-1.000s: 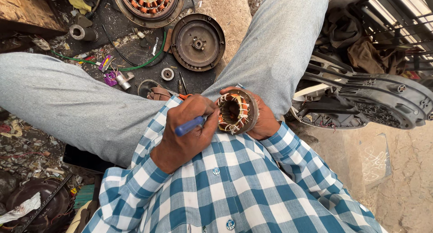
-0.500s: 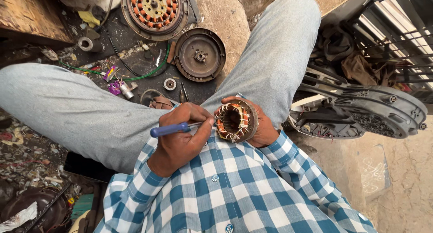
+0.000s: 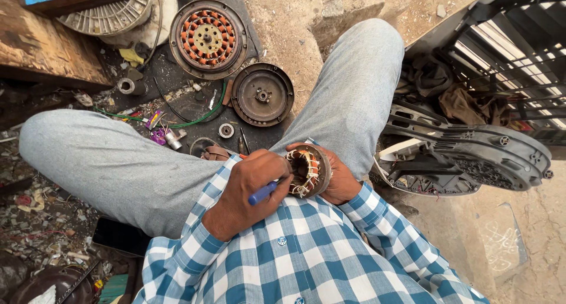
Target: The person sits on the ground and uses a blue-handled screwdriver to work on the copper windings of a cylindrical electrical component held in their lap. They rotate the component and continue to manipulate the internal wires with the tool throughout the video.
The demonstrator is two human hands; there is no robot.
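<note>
I sit with both knees raised, hands in front of my checked shirt. My right hand (image 3: 341, 177) cups a small round motor stator (image 3: 306, 170) with copper windings and white ties, its open face turned to the left. My left hand (image 3: 250, 186) grips a blue-handled tool (image 3: 263, 192). The tool's tip points into the stator's windings and is hidden behind my fingers. The two hands nearly touch over the stator.
On the ground between my legs lie a dark round rotor cover (image 3: 262, 94), a larger wound stator disc (image 3: 207, 39), a bearing (image 3: 226, 130), green wires (image 3: 200, 118) and small parts. A wooden block (image 3: 41, 45) sits upper left, a black plastic housing (image 3: 471, 159) at the right, a phone (image 3: 121, 236) lower left.
My left hand has turned, so the blue handle, which pointed out to the left, now tucks under my fist. The view has shifted, showing more ground at the top.
</note>
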